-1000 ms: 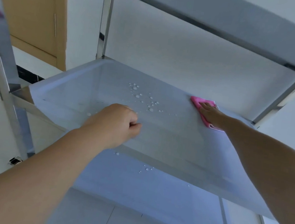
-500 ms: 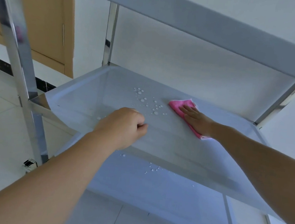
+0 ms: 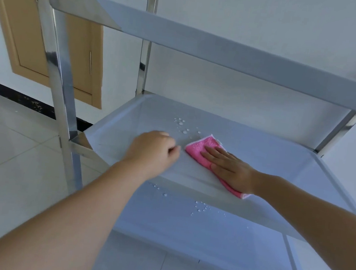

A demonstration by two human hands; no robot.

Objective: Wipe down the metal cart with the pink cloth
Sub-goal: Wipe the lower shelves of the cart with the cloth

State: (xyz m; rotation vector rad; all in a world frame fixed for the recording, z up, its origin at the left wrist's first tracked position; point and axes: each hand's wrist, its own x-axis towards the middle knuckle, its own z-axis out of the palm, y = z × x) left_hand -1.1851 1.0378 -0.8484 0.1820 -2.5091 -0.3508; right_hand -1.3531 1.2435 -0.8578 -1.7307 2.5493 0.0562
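The metal cart (image 3: pixel 269 158) has a middle shelf with a patch of water drops (image 3: pixel 182 126) near its centre. A folded pink cloth (image 3: pixel 202 147) lies flat on that shelf. My right hand (image 3: pixel 228 167) presses on the cloth with straight fingers, covering its near half. My left hand (image 3: pixel 155 152) is curled into a loose fist over the shelf's front edge, just left of the cloth, and holds nothing that I can see.
A lower shelf (image 3: pixel 215 245) carries more drops. The top shelf's rail (image 3: pixel 226 51) crosses above the hands. Shiny posts (image 3: pixel 57 72) stand at the left. A tan door (image 3: pixel 51 27) and a tiled floor (image 3: pixel 10 160) lie beyond.
My right hand has slid the pink cloth leftward along the middle shelf, from its far right side to the water drops. The left fist stayed at the front edge.
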